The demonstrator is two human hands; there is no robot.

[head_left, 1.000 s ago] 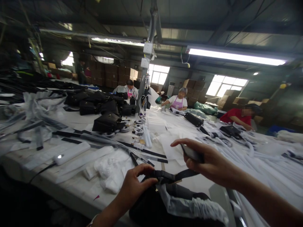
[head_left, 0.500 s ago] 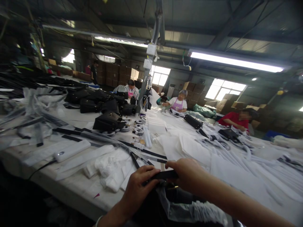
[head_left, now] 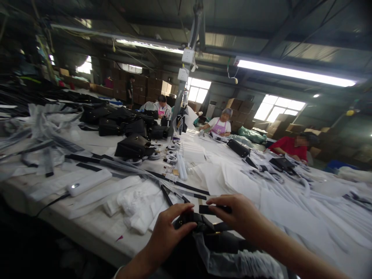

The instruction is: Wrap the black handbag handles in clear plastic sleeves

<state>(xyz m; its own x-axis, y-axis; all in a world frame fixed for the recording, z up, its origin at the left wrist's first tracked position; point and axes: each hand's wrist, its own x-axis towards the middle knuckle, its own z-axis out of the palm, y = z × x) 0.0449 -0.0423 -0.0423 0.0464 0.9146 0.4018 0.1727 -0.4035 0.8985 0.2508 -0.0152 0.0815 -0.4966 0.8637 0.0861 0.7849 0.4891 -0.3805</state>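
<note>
a dim metal roof (head_left: pixel 145 15) with dark beams spans the top of the frame, and the broad pale bench (head_left: pixel 90 228) fills the lower half, its near edge slanting from the left toward bottom centre. a grey column (head_left: pixel 197 27) rises to top centre, carrying 2 white socket boxes (head_left: pixel 188 56). a bright tube lamp (head_left: pixel 296 73) crosses the upper right, over a window (head_left: pixel 276 107) and brown cartons (head_left: pixel 241 112). 3 people work along the far side, 1 in a red top (head_left: pixel 290 147) at right. white sheets (head_left: pixel 229 178) spread right of centre; black bags (head_left: pixel 133 128) heap left of centre. a black bag (head_left: pixel 183 255) sits at bottom centre, a pale plastic sleeve (head_left: pixel 258 263) across it. of the hands, the left hand (head_left: pixel 170 228) pinches its black strap (head_left: pixel 203 223); the right hand (head_left: pixel 241 211), curled narrow, holds a flat dark piece (head_left: pixel 205 209) just beside. a purple scrap (head_left: pixel 120 238) lies near the bench edge.
</note>
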